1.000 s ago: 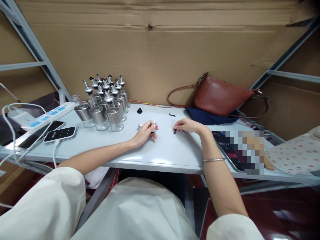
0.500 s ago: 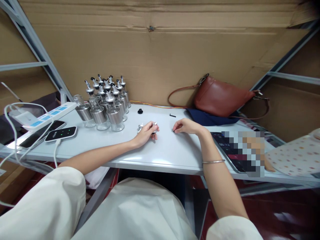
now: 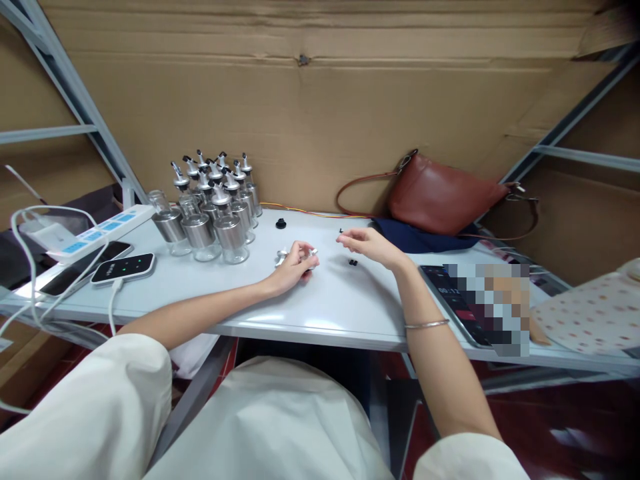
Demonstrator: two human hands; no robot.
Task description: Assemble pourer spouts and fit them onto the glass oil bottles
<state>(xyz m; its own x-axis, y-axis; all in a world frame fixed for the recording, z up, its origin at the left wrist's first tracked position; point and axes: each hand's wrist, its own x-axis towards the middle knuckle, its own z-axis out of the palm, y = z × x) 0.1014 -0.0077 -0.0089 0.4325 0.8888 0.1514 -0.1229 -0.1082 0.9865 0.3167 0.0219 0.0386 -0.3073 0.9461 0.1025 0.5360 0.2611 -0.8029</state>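
On the worktop [image 3: 320,307], well to the right of the glass bottles [image 3: 231,233], what look like two small black pieces [image 3: 353,263] now lie uncovered; half a second ago my right hand [image 3: 367,245] was down on that spot. I take it I've let them go, so they are loose, not fitted to anything.

Closer to the bottles, on their right, my left hand [image 3: 294,265] grips a silver pourer [image 3: 313,253] between thumb and bent fingers, as it did a second ago. A second silver piece [image 3: 281,256] sits between that hand and the bottles, partly hidden.

My right hand has risen and gone farther out, to the right of the bottles, partly covering a thin black strip [image 3: 341,231]. Its fingertips are drawn close together; I can't tell whether they pinch anything.

Just right of the bottles' back rows lies a black stopper [image 3: 281,223].

The bottles wear steel sleeves. Two at the near left, one with its bare neck [image 3: 159,199] plainly showing, have no pourer; the others carry one. I can make out no liquid, though the sleeves hide much.

Farthest right of the bottles, a brown handbag [image 3: 447,193] hides its contents.
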